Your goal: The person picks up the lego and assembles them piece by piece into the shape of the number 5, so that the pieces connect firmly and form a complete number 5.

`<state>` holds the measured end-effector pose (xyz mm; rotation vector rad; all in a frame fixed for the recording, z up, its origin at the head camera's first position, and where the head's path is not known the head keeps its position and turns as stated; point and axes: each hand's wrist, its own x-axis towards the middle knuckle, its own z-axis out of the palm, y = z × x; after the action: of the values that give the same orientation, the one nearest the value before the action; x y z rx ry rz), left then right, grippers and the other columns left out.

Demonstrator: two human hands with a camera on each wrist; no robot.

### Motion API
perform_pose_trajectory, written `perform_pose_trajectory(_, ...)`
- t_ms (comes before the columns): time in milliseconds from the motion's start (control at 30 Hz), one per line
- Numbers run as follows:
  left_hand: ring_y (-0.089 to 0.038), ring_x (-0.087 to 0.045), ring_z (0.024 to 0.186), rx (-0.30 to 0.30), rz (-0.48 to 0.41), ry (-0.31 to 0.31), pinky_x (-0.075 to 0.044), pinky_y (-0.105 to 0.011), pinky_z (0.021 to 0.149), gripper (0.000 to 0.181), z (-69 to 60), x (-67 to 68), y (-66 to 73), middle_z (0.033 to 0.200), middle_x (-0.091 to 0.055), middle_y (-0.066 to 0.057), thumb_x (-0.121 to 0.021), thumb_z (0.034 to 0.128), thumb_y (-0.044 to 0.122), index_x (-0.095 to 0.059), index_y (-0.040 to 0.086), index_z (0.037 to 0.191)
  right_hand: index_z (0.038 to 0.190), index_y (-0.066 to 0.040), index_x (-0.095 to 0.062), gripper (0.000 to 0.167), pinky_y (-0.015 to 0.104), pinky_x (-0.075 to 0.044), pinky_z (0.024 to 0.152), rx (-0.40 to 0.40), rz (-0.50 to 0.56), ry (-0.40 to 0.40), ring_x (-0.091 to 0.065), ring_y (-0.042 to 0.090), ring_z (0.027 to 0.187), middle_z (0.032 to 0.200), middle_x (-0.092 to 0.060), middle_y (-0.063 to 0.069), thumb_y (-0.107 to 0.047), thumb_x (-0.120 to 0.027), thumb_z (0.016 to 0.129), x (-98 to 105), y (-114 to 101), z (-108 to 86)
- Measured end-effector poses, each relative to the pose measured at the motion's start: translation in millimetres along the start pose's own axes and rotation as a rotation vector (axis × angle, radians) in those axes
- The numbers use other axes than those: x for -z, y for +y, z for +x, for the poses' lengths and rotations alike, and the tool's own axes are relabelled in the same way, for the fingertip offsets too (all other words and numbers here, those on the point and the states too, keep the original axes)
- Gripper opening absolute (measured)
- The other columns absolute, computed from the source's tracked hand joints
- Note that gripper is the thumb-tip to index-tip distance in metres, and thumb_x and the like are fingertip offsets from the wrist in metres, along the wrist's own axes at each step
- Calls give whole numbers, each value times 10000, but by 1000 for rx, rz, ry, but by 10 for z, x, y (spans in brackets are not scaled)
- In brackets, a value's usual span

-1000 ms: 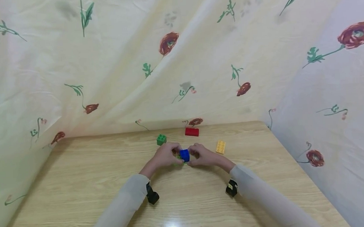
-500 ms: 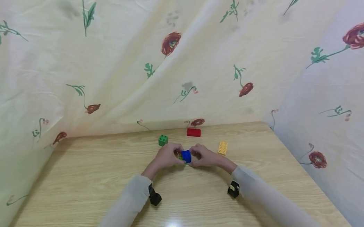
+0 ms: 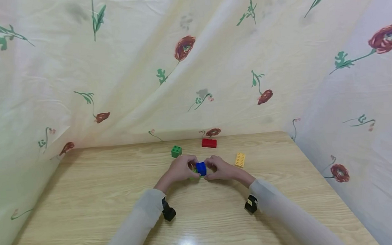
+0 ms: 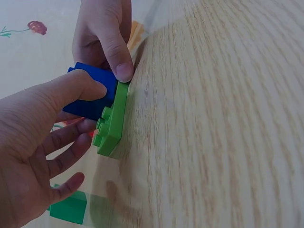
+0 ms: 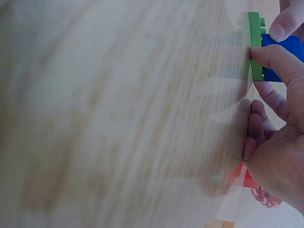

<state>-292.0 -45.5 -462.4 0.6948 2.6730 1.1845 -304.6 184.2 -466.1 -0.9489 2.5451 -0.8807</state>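
A blue brick point(image 3: 201, 169) sits on the right part of a flat light green brick point(image 4: 118, 123) lying on the table, whose left studs stay bare. My left hand point(image 3: 181, 168) pinches the blue brick, its thumb on the near side, with the other fingers partly hidden behind it; the lower fingers are loosely spread. From the opposite side my right hand point(image 3: 220, 168) grips the light green brick's end between thumb and index finger, close against the blue brick. In the right wrist view the right thumb point(image 5: 273, 57) presses the green edge.
Behind the left hand stands a dark green brick point(image 3: 176, 151). A red brick point(image 3: 209, 143) lies near the table's back edge, and a yellow brick point(image 3: 240, 160) lies beyond the right hand. Flowered cloth point(image 3: 128, 66) hangs around the wooden table point(image 3: 208, 219).
The head view has shifted slightly. Both hands keep practically the same hold on the bricks, and the other bricks stay in place.
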Motion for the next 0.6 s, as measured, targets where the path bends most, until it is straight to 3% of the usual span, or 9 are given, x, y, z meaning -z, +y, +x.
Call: perform_pose_trajectory(600,-156,-574,829,26,43,-17,-465,-305,778,222,5,16,72,896,-680,23,-888,798,222,-707,159,909,1181,-86,-644,331,322,-360,825,-23,9,-15,-425,212,965,1032,-526,76,-250,-758,917,3,10,4)
